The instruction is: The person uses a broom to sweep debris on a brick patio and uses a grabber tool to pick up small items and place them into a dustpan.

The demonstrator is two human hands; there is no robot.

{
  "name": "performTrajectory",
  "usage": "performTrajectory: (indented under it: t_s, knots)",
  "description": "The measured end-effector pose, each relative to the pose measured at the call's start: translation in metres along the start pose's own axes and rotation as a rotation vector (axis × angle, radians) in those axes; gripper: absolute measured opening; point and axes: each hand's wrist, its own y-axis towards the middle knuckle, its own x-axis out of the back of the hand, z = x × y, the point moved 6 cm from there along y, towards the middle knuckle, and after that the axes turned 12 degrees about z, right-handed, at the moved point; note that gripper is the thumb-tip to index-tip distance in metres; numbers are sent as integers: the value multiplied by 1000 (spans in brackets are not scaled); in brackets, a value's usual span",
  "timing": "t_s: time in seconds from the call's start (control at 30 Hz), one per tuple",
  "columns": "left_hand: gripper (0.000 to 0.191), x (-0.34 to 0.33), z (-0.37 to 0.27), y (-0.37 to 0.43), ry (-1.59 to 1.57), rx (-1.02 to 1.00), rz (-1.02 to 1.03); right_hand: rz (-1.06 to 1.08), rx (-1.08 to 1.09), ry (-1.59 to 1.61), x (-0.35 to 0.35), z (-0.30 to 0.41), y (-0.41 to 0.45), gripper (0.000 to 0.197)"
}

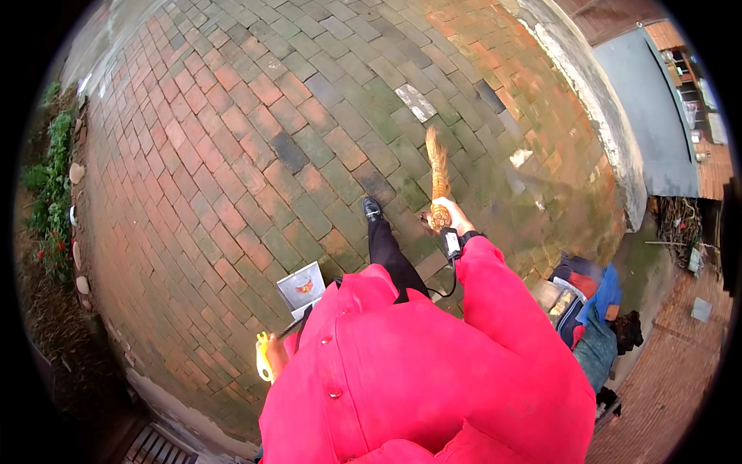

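My right hand (455,216) is closed around the bound end of a straw hand broom (439,174). Its loose bristles point away from me over the brick paving, and the tip is slightly blurred. A black strap and small device (451,242) sit on that wrist, with a cable running down from it. At the lower left, my left hand (279,355) grips a yellow plastic handle (264,356). Close to it, a pale flat panel with a red and orange figure (301,286) shows beside my pink jacket (400,371); the jacket hides how the two connect.
Brick paving (243,151), greenish in places, spreads ahead. A planted bed (58,174) edged with stones runs along the left. On the right lie a low wall (603,110), piled cloths (585,296) and a bundle of twigs (678,223). Pale scraps (520,157) dot the bricks.
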Motion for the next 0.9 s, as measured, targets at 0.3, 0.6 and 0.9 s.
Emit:
performTrajectory:
  t_s: [0.3, 0.6, 0.9]
  knots:
    - [58, -125, -113, 52, 196, 95, 82, 101, -93, 201, 58, 74, 85, 21]
    - [14, -269, -213, 91, 389, -133, 383, 284, -66, -55, -53, 74, 60, 23]
    - [27, -362, -251, 143, 707, -327, 579, 234, -125, -221, -101, 85, 19, 51]
